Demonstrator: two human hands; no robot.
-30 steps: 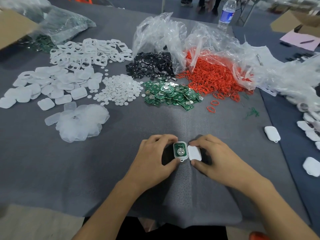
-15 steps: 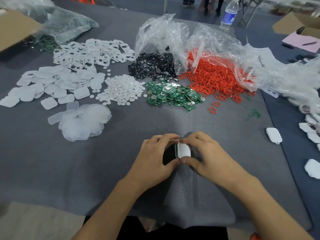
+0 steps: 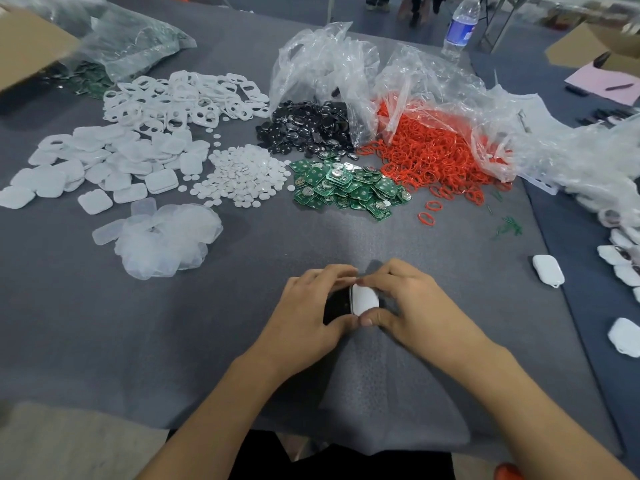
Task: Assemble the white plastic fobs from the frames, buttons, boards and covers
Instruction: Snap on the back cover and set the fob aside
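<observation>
Fob [image 3: 364,298] in assembly, at the front centre of the grey table [image 3: 207,358] and pinched between both hands; can't tell if it rests on the cloth. One sec ago it lay open with the green board and coin cell showing, its white cover held just to the right. Half a sec ago the cover was on, and now it sits closed over the board with both hands tighter round it. The fob's long axis runs away from the person, approx. straight out and leaning slightly right at the far end. The cover faces up and the left edge shows as a thin rim. The near end is hidden by the thumbs.

Left hand [image 3: 304,317]: curled fingers on the far end, thumb on the near end. Right hand [image 3: 415,306]: same grip from the other side, with fingertips of both hands nearly meeting over the top.

Further back, l. to r.: white covers [image 3: 104,161], frames [image 3: 183,98], round buttons [image 3: 242,178], green boards [image 3: 346,188], black pieces [image 3: 308,129] and red rings [image 3: 433,157] spilling from clear bags. Clear film pieces [image 3: 166,237] lie near left. A finished fob [image 3: 548,270] lies well apart at right, and a water bottle [image 3: 460,26] stands at the far edge.
</observation>
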